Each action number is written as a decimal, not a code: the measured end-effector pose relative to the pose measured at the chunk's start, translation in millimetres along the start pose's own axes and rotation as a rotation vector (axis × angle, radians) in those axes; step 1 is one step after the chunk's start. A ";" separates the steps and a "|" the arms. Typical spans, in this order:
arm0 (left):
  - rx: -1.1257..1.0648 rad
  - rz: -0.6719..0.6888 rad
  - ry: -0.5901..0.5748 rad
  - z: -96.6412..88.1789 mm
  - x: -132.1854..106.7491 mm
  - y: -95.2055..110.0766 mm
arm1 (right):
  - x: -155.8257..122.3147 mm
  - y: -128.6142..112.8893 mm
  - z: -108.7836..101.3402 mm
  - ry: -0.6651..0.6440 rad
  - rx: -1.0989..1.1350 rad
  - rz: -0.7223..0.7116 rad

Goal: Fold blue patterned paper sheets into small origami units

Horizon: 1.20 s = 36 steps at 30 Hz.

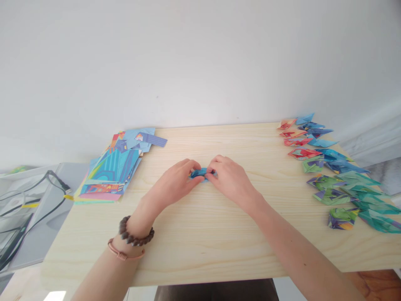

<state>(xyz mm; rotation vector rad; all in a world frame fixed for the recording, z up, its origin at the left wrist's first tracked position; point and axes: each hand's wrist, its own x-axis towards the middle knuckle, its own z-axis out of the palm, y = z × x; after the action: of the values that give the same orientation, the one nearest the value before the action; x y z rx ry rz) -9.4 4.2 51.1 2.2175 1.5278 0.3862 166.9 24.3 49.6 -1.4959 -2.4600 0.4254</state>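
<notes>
A small folded piece of blue patterned paper lies at the middle of the pale wooden table. My left hand pinches its left end with curled fingers. Its right end is gripped by my right hand, whose fingers are pressed together. Most of the paper is hidden between the fingertips. A dark bead bracelet and a pink cord are on my left wrist.
A stack of colourful paper sheets lies at the table's back left. Several folded paper figures in red, blue and green line the right side. A white surface with black cables stands left of the table. A white wall rises behind.
</notes>
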 end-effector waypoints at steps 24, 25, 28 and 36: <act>-0.272 0.053 0.169 -4.3 -13.4 -47.3 | -6.4 58.1 12.9 0.080 0.570 -0.177; -0.272 0.056 0.167 -4.2 -13.5 -47.5 | -6.4 58.7 13.0 0.083 0.573 -0.179; -0.275 0.057 0.153 -3.4 -13.0 -48.3 | -6.6 61.0 12.7 0.088 0.592 -0.165; -0.287 0.045 0.136 -2.2 -11.9 -47.8 | -7.5 62.3 10.0 0.092 0.572 -0.230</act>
<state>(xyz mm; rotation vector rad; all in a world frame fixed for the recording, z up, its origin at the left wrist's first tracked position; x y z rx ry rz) -53.8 8.2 29.9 2.0372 1.3903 0.7352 218.1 43.6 17.5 -0.9652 -2.1441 0.8945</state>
